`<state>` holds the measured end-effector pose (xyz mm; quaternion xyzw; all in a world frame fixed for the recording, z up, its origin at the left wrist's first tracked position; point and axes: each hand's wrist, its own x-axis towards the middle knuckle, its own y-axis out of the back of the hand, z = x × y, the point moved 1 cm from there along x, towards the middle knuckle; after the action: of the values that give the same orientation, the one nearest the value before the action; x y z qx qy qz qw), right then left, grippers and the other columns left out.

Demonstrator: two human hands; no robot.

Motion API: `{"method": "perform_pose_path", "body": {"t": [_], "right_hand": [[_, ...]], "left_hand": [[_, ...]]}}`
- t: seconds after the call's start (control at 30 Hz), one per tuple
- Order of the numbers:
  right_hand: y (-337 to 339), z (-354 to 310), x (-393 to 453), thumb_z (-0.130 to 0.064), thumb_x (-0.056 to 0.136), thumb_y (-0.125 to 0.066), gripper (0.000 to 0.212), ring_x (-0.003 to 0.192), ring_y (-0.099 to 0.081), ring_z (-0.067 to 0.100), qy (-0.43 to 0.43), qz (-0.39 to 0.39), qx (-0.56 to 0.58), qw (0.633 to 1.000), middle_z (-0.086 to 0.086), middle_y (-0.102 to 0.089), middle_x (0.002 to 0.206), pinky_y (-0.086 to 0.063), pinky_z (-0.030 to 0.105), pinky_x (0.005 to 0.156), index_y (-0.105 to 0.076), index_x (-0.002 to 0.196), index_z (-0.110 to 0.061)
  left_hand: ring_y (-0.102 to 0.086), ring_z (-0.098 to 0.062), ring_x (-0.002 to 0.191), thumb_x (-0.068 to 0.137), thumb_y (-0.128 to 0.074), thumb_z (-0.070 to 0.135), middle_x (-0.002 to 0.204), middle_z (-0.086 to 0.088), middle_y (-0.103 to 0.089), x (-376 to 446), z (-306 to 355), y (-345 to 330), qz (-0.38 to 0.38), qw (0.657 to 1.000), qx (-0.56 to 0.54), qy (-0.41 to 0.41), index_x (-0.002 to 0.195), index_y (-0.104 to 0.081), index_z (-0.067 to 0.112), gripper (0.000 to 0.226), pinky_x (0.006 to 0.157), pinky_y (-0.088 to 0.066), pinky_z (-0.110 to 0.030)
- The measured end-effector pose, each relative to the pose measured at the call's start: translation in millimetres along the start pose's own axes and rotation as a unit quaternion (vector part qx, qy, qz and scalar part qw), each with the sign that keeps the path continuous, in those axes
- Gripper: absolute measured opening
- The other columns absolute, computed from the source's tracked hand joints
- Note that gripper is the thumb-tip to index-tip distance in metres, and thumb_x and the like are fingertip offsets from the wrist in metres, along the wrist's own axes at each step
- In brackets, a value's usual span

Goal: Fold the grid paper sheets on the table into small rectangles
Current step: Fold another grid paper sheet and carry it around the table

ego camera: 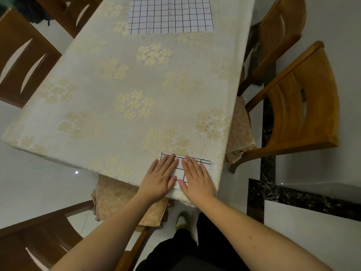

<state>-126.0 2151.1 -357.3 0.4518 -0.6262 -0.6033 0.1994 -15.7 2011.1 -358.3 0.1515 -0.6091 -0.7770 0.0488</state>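
Here, left hand [158, 179] and right hand [197, 178] flat on folded grid paper [179, 173].

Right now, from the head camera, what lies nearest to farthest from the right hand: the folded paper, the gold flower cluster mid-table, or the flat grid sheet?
1. Folded grid paper, directly under the right hand.
2. Gold flower cluster, mid-table.
3. Flat black-lined grid sheet, far end of the table.

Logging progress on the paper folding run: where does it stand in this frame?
Done: nothing finished shows; no separate small rectangle lies on the table.
In hand: the left hand and right hand lie flat, palms down, on a folded grid sheet at the near table edge, apparently flattening a crease.
Left: any further folds on that sheet, then the large unfolded grid sheet, which lies flat at the far end.
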Motion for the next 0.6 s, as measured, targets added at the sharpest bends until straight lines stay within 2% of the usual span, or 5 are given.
{"method": "perform_pose_path", "body": {"t": [0.17,0.3,0.4,0.47,0.6], "right_hand": [[4,18,-11,-0.058,0.094,-0.028,0.073,0.147,-0.012,0.015,-0.028,-0.012,0.004,1.0,0.003,-0.014,0.161,-0.011,0.037,0.117,-0.019,0.153,-0.015],[6,26,-13,-0.058,0.094,-0.026,0.074,0.146,-0.011,0.015,-0.045,-0.028,0.006,0.999,0.004,-0.016,0.16,-0.01,0.037,0.116,-0.02,0.152,-0.013],[13,26,-12,-0.061,0.092,-0.015,0.076,0.148,0.0,0.016,-0.03,-0.04,-0.006,0.999,0.002,-0.001,0.161,0.003,0.034,0.117,-0.006,0.153,-0.016],[21,24,-10,-0.059,0.093,-0.014,0.074,0.147,0.01,0.014,-0.024,-0.049,0.001,0.999,-0.001,0.011,0.161,0.011,0.033,0.117,0.005,0.153,-0.019],[47,19,-9,-0.046,0.099,-0.032,0.067,0.148,0.008,0.018,-0.029,-0.054,0.007,0.998,0.001,0.006,0.162,0.006,0.037,0.118,-0.005,0.154,-0.018]], "left_hand": [[-0.002,-0.018,0.149,0.097,-0.022,0.059,0.162,-0.001,-0.001,-2,-8,2,-0.024,0.998,0.006,0.06,0.154,-0.009,0.022,0.07,0.119,-0.005,-0.041],[0.001,-0.017,0.149,0.094,-0.021,0.066,0.162,0.0,0.003,-2,-13,4,-0.042,0.997,-0.005,0.065,0.154,-0.003,0.022,0.077,0.119,0.001,-0.038],[0.011,-0.016,0.148,0.091,-0.013,0.067,0.16,0.002,0.013,0,-11,10,-0.06,0.996,-0.005,0.067,0.153,0.005,0.023,0.078,0.119,0.006,-0.038],[0.01,-0.016,0.148,0.088,-0.011,0.068,0.159,0.002,0.014,1,-9,18,-0.073,0.995,-0.003,0.063,0.154,0.005,0.022,0.082,0.118,0.004,-0.039],[-0.008,-0.021,0.149,0.093,-0.033,0.053,0.162,-0.002,-0.004,2,-8,41,-0.049,0.997,-0.009,0.056,0.154,-0.01,0.021,0.072,0.119,-0.011,-0.042]]}}
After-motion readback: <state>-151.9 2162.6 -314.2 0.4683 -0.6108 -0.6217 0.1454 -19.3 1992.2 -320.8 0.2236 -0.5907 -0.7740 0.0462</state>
